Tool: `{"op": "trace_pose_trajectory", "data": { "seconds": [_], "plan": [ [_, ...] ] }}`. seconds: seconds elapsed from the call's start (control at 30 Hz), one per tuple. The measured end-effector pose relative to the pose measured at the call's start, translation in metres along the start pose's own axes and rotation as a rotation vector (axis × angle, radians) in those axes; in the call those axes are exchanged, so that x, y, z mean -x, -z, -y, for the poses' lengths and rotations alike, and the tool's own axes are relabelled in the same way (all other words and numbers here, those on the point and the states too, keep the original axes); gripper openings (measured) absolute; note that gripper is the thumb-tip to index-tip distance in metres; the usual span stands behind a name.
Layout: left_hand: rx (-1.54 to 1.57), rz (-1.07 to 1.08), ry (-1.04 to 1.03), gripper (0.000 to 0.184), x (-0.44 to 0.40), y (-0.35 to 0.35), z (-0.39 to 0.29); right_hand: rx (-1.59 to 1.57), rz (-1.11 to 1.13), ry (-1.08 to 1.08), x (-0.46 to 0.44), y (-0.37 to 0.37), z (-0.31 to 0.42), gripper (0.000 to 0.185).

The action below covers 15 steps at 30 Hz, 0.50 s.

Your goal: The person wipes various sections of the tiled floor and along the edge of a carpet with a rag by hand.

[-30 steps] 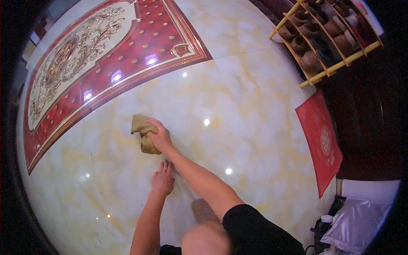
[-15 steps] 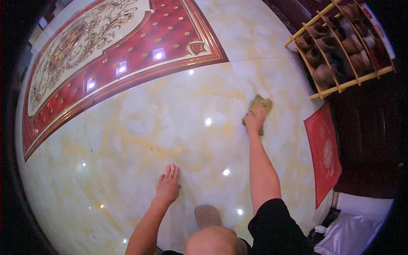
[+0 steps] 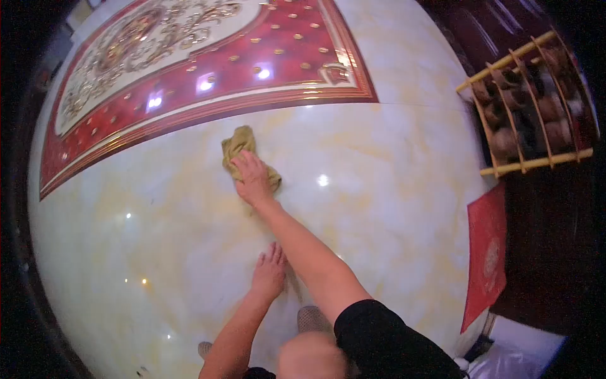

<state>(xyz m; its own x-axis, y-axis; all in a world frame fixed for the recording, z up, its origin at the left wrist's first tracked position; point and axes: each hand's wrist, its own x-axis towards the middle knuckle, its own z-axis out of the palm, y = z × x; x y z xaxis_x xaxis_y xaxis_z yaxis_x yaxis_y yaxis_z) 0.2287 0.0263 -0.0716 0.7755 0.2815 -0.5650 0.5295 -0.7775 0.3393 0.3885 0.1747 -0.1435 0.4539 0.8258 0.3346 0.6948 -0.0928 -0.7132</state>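
Note:
An olive-brown cloth (image 3: 237, 142) lies bunched on the glossy marbled floor (image 3: 391, 208), just below the red patterned panel. My right hand (image 3: 254, 180) presses down on it, fingers curled over its middle, and part of the cloth is hidden under the palm. Nearer to me, my left hand (image 3: 270, 276) rests flat on the floor with its fingers stretched out and nothing in it. The right forearm reaches across, close beside the left hand.
A red and gold ornate floor panel (image 3: 278, 60) spans the upper left. Shoes fill a yellow-framed rack (image 3: 536, 163) at the upper right. Below it lies a red mat (image 3: 485, 265). A pale plastic bag (image 3: 508, 363) sits at the lower right, and my slipper (image 3: 312, 319) shows below.
My right hand has swept the cloth far to the left across the floor. My left hand has shifted slightly right, and the view has turned a little.

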Motion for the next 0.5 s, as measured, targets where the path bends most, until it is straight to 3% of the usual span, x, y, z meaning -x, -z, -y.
{"op": "trace_pose_trajectory", "data": {
  "seconds": [0.1,0.13,0.23,0.33,0.37,0.4,0.5],
  "plan": [
    [0.145,-0.022,-0.030,0.052,-0.010,-0.021,0.017,-0.433,0.262,-0.116,0.016,-0.026,0.048,0.050],
    [0.219,-0.056,-0.056,0.050,-0.011,-0.027,0.022,-0.596,0.345,-0.302,0.015,-0.012,0.072,0.047],
    [0.270,0.041,0.068,0.051,0.000,-0.006,0.018,-0.957,0.326,-0.486,0.042,0.028,0.092,0.050],
    [0.204,-0.239,-0.008,0.053,0.034,-0.017,0.010,-0.718,0.169,-0.423,0.079,0.105,0.078,0.052],
    [0.213,-0.254,0.008,0.054,0.043,-0.024,0.012,-0.639,0.101,-0.381,0.097,0.122,0.057,0.052],
    [0.223,-0.267,0.019,0.054,0.053,-0.032,0.014,-0.641,0.036,-0.506,0.108,0.145,0.051,0.051],
    [0.276,-0.304,0.047,0.054,0.074,-0.047,0.017,-0.247,-0.103,-0.529,0.147,0.163,0.018,0.051]
  ]
}}
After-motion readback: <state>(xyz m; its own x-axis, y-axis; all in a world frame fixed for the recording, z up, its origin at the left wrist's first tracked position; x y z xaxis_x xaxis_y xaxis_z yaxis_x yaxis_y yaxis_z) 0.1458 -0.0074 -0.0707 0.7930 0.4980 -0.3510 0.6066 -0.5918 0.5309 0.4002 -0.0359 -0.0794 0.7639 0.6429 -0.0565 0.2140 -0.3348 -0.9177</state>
